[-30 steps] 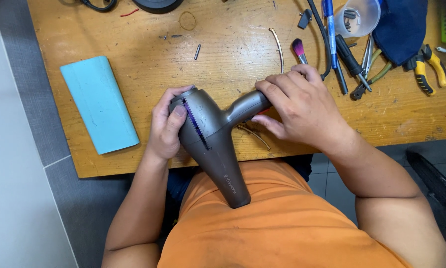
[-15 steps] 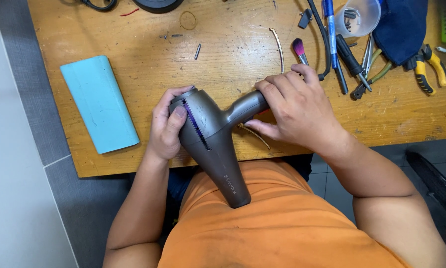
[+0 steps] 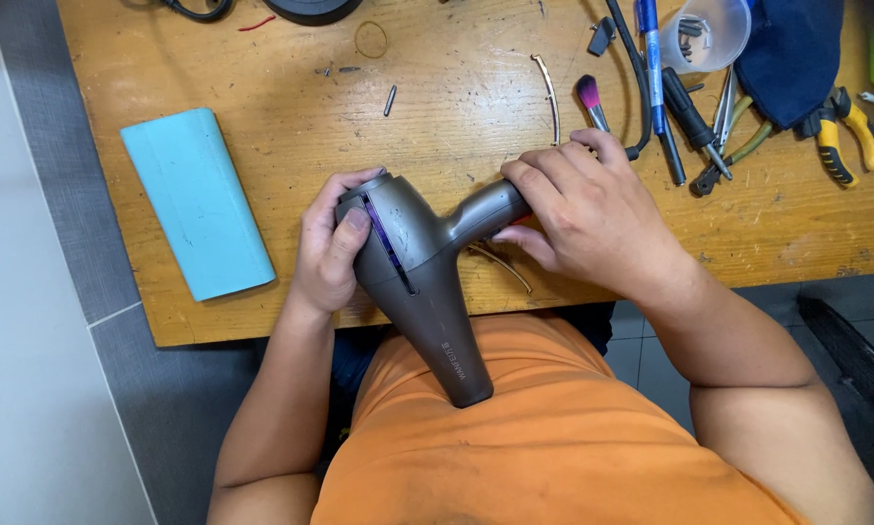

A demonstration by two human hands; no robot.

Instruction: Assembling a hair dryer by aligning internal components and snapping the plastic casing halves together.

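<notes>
At table [image 3: 262, 58] edge | left grip [image 3: 325, 248] holds dryer [image 3: 418, 272] rear, right grip [image 3: 588, 209] wraps its handle | casing still closed, tools untouched

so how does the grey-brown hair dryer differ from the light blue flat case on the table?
The grey-brown hair dryer is held in both hands, left hand at its rear and right hand on its handle; the light blue flat case lies untouched on the wooden table. The dryer is rounded and angled, the case flat and slab-like.
</notes>
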